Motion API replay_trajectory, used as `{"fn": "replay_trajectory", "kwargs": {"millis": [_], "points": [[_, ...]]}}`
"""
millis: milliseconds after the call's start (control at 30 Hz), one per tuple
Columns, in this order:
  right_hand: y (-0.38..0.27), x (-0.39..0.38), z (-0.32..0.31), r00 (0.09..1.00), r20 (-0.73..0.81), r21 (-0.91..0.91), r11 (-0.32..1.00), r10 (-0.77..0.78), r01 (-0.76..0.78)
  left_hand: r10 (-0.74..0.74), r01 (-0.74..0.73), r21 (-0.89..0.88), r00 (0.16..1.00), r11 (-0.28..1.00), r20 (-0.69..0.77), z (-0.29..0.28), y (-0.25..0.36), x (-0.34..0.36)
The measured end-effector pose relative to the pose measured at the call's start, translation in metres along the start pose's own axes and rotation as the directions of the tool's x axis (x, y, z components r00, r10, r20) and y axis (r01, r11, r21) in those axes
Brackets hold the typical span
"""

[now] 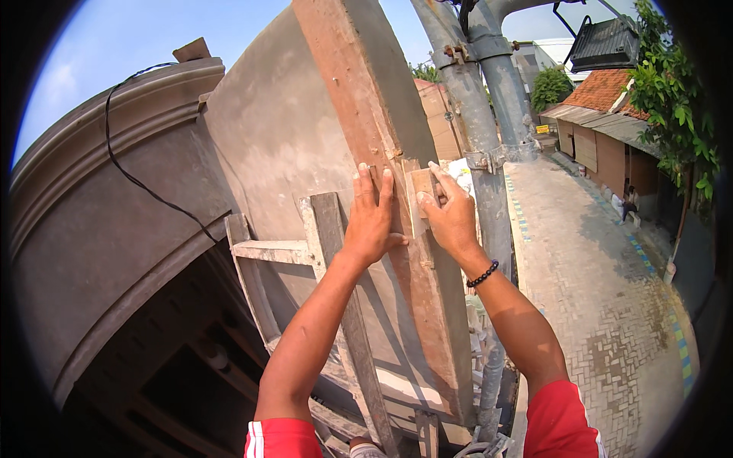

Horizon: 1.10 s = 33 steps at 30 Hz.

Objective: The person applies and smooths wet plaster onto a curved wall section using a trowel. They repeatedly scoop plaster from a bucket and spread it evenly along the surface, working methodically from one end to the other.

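Note:
My left hand (pixel 372 217) rests with straightened fingers against the plastered wall (pixel 267 99), on the reddish strip along its edge. Just right of it, my right hand (pixel 447 202) grips a small flat wooden block (pixel 419 183) pressed to the upright corner of the wall edge (pixel 355 80). My fingertips on that hand are dusty, and I wear a dark bead bracelet. A dusty wooden ladder (pixel 327 229) leans on the wall below and left of my left hand.
Grey metal poles (pixel 477 114) with clamps rise close on the right, with a hanging floodlight (pixel 603 42) above. A moulded ledge (pixel 114 160) with black cable lies left. Far below, a paved lane (pixel 580 275) runs past tiled-roof buildings, a leafy tree (pixel 672 114) and a seated person (pixel 631 202).

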State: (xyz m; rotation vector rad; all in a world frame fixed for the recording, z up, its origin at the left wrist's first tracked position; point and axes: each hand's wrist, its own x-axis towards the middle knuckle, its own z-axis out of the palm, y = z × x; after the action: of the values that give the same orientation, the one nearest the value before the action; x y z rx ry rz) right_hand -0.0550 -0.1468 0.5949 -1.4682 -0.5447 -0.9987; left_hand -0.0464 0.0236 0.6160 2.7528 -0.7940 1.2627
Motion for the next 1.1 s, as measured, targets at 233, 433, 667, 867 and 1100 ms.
{"fn": "replay_trajectory", "kwargs": {"millis": [233, 433, 667, 867, 1100], "points": [[0.015, -0.08, -0.039, 0.989, -0.06, 0.135, 0.983, 0.132, -0.123, 0.027, -0.027, -0.009, 1.0, 1.0, -0.012, 0.0, 0.003, 0.004], [-0.032, 0.055, -0.021, 0.99, -0.131, 0.16, 0.984, -0.054, 0.075, 0.031, -0.032, -0.027, 0.999, 0.999, -0.011, 0.001, 0.0, 0.001], [-0.079, 0.188, 0.013, 0.928, -0.307, -0.16, 0.972, -0.213, 0.17, 0.042, -0.042, -0.028, 0.999, 0.999, -0.013, 0.001, 0.003, 0.002], [-0.081, 0.218, 0.039, 0.893, -0.404, -0.277, 0.957, -0.196, 0.085, 0.045, -0.046, -0.016, 0.998, 0.999, -0.051, 0.003, -0.001, 0.001], [-0.07, 0.242, 0.035, 0.932, -0.345, -0.276, 0.961, -0.112, 0.014, 0.037, -0.037, -0.018, 0.998, 0.999, -0.045, 0.0, 0.001, 0.002]]}}
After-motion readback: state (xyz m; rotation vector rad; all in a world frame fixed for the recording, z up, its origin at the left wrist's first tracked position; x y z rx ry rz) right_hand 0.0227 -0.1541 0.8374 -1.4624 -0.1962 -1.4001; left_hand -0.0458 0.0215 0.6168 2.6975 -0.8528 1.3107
